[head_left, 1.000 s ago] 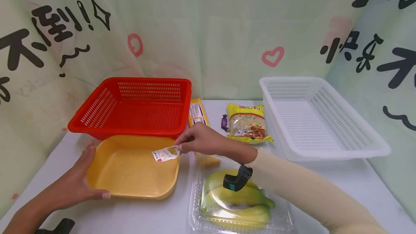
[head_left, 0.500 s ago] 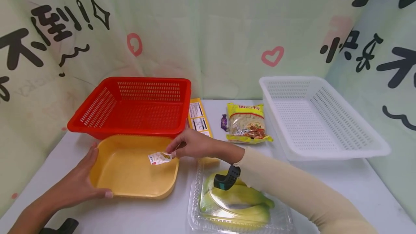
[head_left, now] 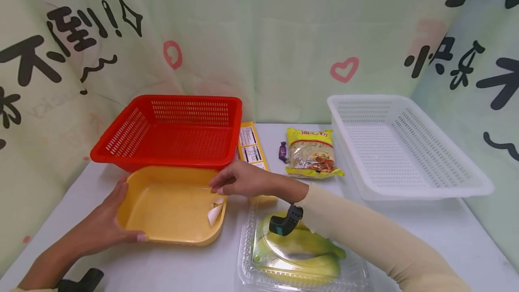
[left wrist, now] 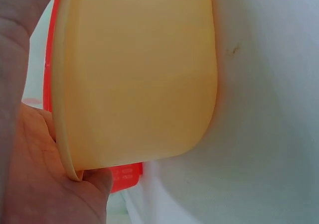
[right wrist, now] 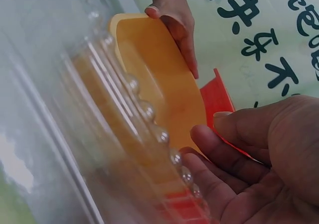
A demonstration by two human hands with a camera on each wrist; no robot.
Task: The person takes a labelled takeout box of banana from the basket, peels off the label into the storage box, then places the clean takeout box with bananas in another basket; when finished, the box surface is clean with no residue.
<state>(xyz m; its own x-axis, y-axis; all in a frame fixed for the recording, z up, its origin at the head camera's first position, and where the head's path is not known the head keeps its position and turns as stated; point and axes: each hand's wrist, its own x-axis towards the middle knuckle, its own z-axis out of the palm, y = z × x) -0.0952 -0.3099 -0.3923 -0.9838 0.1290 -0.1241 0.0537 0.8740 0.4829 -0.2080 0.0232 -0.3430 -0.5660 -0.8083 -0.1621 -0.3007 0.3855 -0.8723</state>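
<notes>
My left hand [head_left: 105, 220] holds the left end of a yellow plastic basin [head_left: 170, 211], thumb along the front and fingers at the back corner. Inside, against the right wall, lies a small white printed packet [head_left: 216, 212], partly folded or tilted. My right hand [head_left: 241, 179] hovers at the basin's right rim, its fingers loosely curled with nothing seen between them. In the right wrist view the right thumb [right wrist: 249, 127] and fingertips are slightly apart. Under the right forearm sits a clear plastic box [head_left: 300, 274] with bananas [head_left: 296, 249] inside.
Behind the basin stands a red slotted basket [head_left: 182, 143]. At the right is a white slotted basket [head_left: 405, 157]. Between them lie a yellow labelled packet [head_left: 250, 148], a purple wrapped sweet [head_left: 282, 152] and a yellow noodle bag [head_left: 311, 153]. A printed curtain [head_left: 292, 35] hangs behind.
The right hand has let go of the white packet, which now lies at the right inside the basin. The right fingers have moved slightly to the basin's rim. The left hand keeps its hold.
</notes>
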